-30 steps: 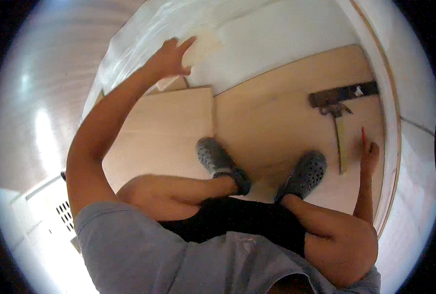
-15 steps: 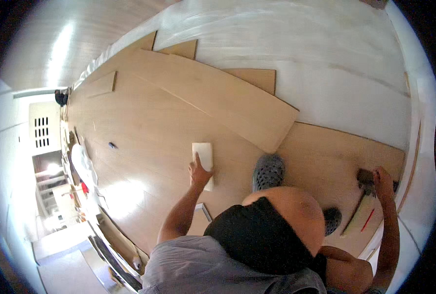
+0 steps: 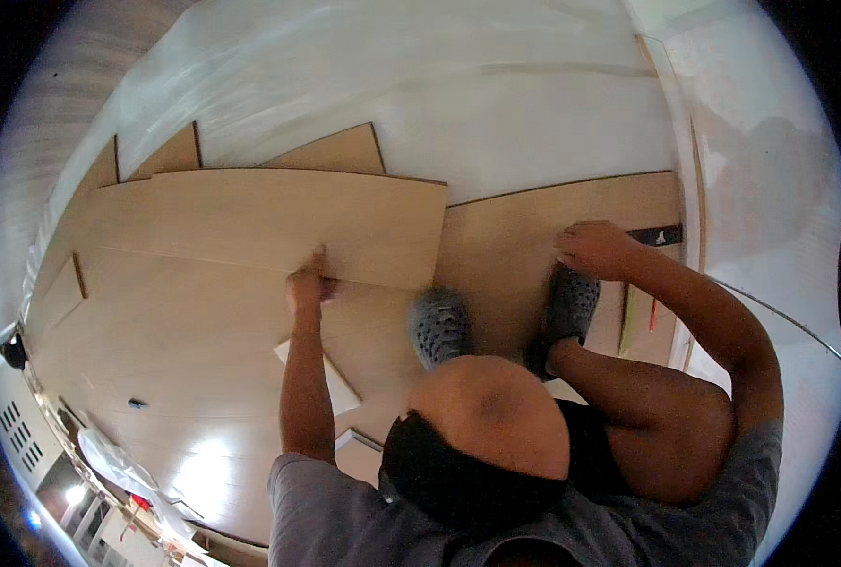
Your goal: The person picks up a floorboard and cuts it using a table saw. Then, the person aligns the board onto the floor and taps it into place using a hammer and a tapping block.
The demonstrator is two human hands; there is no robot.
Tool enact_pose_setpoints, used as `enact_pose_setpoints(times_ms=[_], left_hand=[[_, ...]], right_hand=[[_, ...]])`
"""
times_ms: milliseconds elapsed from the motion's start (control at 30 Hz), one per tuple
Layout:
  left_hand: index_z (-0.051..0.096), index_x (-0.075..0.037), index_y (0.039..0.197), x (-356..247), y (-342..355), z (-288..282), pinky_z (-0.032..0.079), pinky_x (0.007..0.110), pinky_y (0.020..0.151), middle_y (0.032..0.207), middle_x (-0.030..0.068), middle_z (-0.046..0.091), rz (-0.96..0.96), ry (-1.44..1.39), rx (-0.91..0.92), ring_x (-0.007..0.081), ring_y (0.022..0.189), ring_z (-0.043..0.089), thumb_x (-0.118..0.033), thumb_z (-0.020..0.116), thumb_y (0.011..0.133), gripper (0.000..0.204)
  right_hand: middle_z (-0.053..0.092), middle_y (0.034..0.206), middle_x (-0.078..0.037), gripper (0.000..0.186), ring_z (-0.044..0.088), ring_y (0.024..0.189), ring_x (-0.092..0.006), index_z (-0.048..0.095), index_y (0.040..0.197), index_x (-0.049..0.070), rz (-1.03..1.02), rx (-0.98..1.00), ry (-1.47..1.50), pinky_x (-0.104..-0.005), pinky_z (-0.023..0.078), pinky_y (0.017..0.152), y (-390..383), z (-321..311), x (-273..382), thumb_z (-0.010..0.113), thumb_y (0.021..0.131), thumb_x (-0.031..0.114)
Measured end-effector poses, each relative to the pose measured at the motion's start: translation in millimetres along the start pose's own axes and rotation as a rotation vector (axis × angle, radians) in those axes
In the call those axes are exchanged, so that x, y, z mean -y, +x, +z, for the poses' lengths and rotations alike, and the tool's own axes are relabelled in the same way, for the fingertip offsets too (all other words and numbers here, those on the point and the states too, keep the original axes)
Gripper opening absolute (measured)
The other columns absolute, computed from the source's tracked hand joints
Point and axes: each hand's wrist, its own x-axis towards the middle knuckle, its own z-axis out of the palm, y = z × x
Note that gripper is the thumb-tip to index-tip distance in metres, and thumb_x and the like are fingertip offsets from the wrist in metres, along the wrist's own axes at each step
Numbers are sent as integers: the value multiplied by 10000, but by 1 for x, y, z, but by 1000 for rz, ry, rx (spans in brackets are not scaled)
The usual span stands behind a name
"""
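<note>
My left hand (image 3: pixel 309 283) is over the near edge of a loose tan floor plank (image 3: pixel 307 213), index finger stretched out and nothing visible in it. Blur hides whether it touches the plank. A pale rectangular block (image 3: pixel 339 386) lies on the floor, partly behind my left forearm. My right hand (image 3: pixel 595 248) hangs just above my right grey clog (image 3: pixel 574 298). Its fingers are bent and smeared, so their grip is unclear. Beside that wrist a black flat bar (image 3: pixel 661 235) lies at the plank end by the wall.
Further planks (image 3: pixel 335 151) jut onto the whitish underlay sheet (image 3: pixel 543 123). A red stick (image 3: pixel 653 315) and a yellowish strip (image 3: pixel 632 312) lie right of my feet. A small dark object (image 3: pixel 137 403) sits on the laid floor at left. The white wall (image 3: pixel 761 217) borders the right side.
My left hand has let go of the pale block and moved to the loose plank. My right hand has left the dark tool by the wall and come toward my foot. The view has turned.
</note>
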Motion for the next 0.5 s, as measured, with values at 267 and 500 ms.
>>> enact_pose_setpoints(times_ms=[267, 500], left_hand=[[651, 22, 738, -6, -10, 7, 496, 308, 417, 581, 98, 601, 45, -168, -181, 192, 459, 586, -446, 764, 821, 488], [634, -37, 743, 1, 48, -47, 491, 308, 433, 646, 68, 609, 38, -75, -345, 168, 502, 585, -523, 711, 845, 503]], right_hand=[[644, 951, -181, 233, 627, 938, -385, 591, 1015, 58, -111, 9, 91, -512, 507, 795, 31, 26, -4, 525, 945, 270], [636, 893, -168, 216, 624, 860, -383, 579, 954, 74, -225, -235, 183, -517, 497, 755, 55, 32, -8, 525, 945, 283]])
